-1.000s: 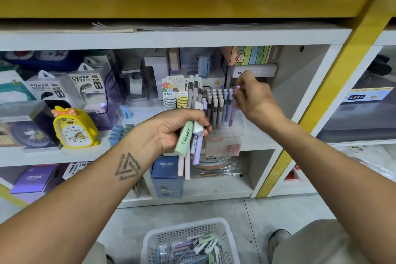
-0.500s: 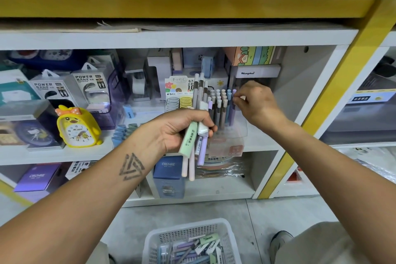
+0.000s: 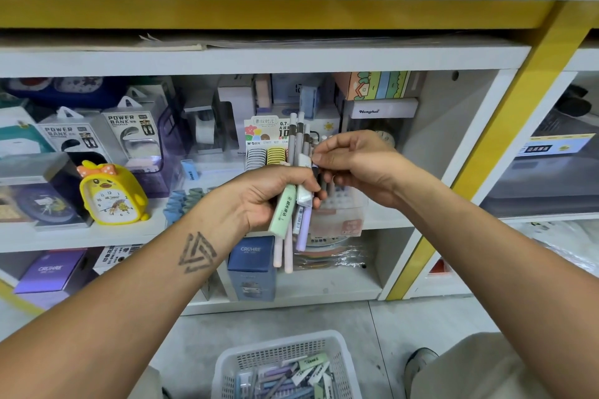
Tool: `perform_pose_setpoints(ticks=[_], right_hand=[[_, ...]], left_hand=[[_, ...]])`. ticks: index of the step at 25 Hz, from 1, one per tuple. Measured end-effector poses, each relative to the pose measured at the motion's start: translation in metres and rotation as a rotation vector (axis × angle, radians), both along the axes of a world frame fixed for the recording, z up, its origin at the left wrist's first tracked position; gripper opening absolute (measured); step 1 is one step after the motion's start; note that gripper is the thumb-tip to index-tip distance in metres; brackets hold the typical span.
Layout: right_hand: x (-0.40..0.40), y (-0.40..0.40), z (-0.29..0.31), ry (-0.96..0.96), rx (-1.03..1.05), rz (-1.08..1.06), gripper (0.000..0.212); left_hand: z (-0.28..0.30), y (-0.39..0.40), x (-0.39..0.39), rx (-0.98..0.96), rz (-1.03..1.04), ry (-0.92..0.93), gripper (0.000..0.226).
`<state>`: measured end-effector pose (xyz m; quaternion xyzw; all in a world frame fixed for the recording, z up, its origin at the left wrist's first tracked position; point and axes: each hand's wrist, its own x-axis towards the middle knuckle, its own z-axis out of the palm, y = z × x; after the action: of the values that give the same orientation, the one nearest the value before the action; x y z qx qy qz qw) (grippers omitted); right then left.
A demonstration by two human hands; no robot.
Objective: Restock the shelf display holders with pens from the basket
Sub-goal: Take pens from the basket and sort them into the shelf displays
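Note:
My left hand [image 3: 272, 194] grips a bundle of pastel pens [image 3: 293, 210] upright in front of the middle shelf. My right hand [image 3: 353, 165] has come against the bundle and pinches one pen near its top. Behind both hands stands the clear display holder [image 3: 343, 214] with several pens in it, mostly hidden by my hands. On the floor below lies the white mesh basket [image 3: 227, 363] with more pens [image 3: 291, 376] inside.
A yellow duck alarm clock [image 3: 111, 194] and power bank boxes [image 3: 129, 129] stand on the shelf to the left. A blue Cruhre box [image 3: 251, 266] sits on the lower shelf. A yellow post [image 3: 486, 152] borders the bay on the right. My shoe [image 3: 421, 359] is beside the basket.
My right hand left the pens in the holder and moved left and down to the bundle, where it now pinches a pen. My left hand kept hold of the bundle.

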<state>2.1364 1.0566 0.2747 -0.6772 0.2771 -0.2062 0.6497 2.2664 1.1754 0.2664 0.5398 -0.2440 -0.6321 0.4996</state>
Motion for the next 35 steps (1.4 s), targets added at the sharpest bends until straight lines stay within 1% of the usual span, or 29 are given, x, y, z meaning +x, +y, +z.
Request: perform_pose_setpoints(ticks=[3, 6, 9, 13, 18, 21, 23, 26, 28, 30, 35], right_hand=[[-0.001, -0.002, 0.001, 0.0, -0.029, -0.034, 0.007], [-0.008, -0.014, 0.009, -0.067, -0.134, -0.235, 0.006], [-0.018, -0.031, 0.015, -0.09, -0.261, -0.431, 0.005], [-0.017, -0.033, 0.008, -0.016, -0.446, -0.46, 0.005], [-0.018, -0.038, 0.002, -0.012, -0.48, -0.506, 0.012], [-0.019, -0.044, 0.001, -0.018, -0.501, -0.584, 0.017], [-0.021, -0.047, -0.002, 0.054, -0.626, -0.57, 0.012], [-0.025, -0.042, -0.011, 0.201, -0.945, -0.411, 0.012], [-0.025, -0.037, -0.015, 0.235, -1.085, -0.334, 0.011], [-0.025, -0.038, -0.017, 0.223, -1.126, -0.322, 0.01], [-0.025, -0.04, -0.019, 0.204, -1.147, -0.329, 0.01]], left_hand=[[-0.001, -0.002, 0.001, 0.022, 0.036, 0.016, 0.029], [-0.003, -0.002, 0.003, 0.051, 0.032, 0.002, 0.029], [-0.004, -0.003, 0.005, 0.087, 0.081, -0.011, 0.013], [-0.007, -0.005, 0.006, 0.122, 0.108, -0.03, 0.01], [-0.005, -0.007, 0.003, 0.109, 0.084, -0.019, 0.007], [-0.003, -0.007, 0.005, 0.09, 0.053, 0.022, 0.014], [-0.005, -0.008, 0.007, 0.09, 0.059, 0.018, 0.01], [-0.007, -0.009, 0.008, 0.1, 0.072, 0.007, 0.007], [-0.006, -0.009, 0.007, 0.098, 0.057, 0.002, 0.005], [-0.006, -0.009, 0.005, 0.098, 0.049, -0.01, 0.007], [-0.008, -0.011, 0.004, 0.108, 0.079, -0.024, 0.011]])
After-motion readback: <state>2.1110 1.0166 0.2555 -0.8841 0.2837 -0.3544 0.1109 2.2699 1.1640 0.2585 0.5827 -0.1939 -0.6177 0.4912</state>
